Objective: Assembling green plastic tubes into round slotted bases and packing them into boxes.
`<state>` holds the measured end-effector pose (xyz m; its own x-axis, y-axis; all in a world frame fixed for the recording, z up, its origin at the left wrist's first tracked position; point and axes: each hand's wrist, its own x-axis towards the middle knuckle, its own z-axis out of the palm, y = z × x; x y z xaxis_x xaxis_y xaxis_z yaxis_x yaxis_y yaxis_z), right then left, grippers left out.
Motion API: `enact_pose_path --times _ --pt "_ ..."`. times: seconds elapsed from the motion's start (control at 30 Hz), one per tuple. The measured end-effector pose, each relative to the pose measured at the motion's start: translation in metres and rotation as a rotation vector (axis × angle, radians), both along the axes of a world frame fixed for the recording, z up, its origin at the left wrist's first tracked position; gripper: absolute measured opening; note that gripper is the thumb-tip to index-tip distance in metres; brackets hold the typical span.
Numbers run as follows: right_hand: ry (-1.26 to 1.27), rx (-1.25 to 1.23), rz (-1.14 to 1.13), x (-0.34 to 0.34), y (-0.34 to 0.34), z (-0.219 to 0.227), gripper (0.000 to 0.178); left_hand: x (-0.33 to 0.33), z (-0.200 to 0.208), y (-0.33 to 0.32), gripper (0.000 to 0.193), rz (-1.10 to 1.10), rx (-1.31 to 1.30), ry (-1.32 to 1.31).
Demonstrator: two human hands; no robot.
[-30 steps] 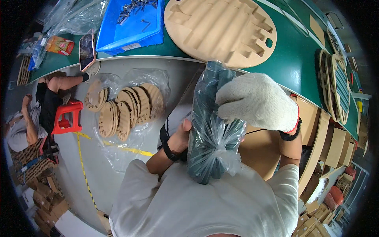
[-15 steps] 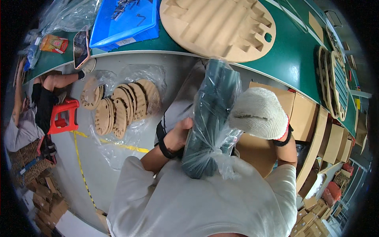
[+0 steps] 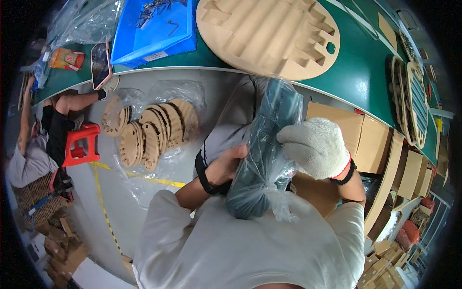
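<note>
A bundle of long dark green tube-like pieces, wrapped in a clear plastic bag [image 3: 269, 130], leans upright against my body. The bag is gathered into a knot-like bunch near my shirt. My left hand [image 3: 226, 165], bare with a dark wristband, grips the bundle's left side, fingers partly hidden behind it. On the right side my right hand [image 3: 317, 147], in a white knit glove, has its fingers bent against the bag and closed on the plastic; its thumb is hidden. The bundle's top end reaches the edge of the green table [image 3: 356, 91].
On the table lie a round grooved tan board [image 3: 269, 33], a blue bin [image 3: 159, 41] with metal pieces and a phone [image 3: 100, 65]. Bagged round boards [image 3: 159, 130] rest on the floor. Cardboard boxes [image 3: 370, 139] stand at right; another person sits near a red stool [image 3: 81, 144].
The bundle has tilted a little to the right at its top. My right hand has turned and lowered slightly against the bag. My left hand keeps its hold.
</note>
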<state>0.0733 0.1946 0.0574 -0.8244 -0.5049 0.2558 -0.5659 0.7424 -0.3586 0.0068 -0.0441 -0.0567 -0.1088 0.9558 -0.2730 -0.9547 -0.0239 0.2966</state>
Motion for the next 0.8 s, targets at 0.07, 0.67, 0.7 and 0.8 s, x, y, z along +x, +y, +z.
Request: enact_pose_path --times 0.07,0.67,0.7,0.8 --pt "0.046 0.073 -0.012 -0.001 -0.004 0.007 0.027 -0.003 -0.006 -0.001 0.084 -0.027 0.024 -0.062" --pt "-0.002 0.31 -0.347 -0.009 -0.045 -0.01 0.01 -0.009 0.032 -0.001 0.074 -0.024 -0.161 0.157" --pt "-0.095 0.293 -0.349 -0.01 -0.042 -0.007 0.015 -0.012 0.051 0.002 0.073 0.007 -0.136 0.129" --pt "0.028 0.237 -0.297 -0.01 -0.046 0.006 0.015 -0.009 0.052 0.002 0.078 0.061 -0.172 0.083"
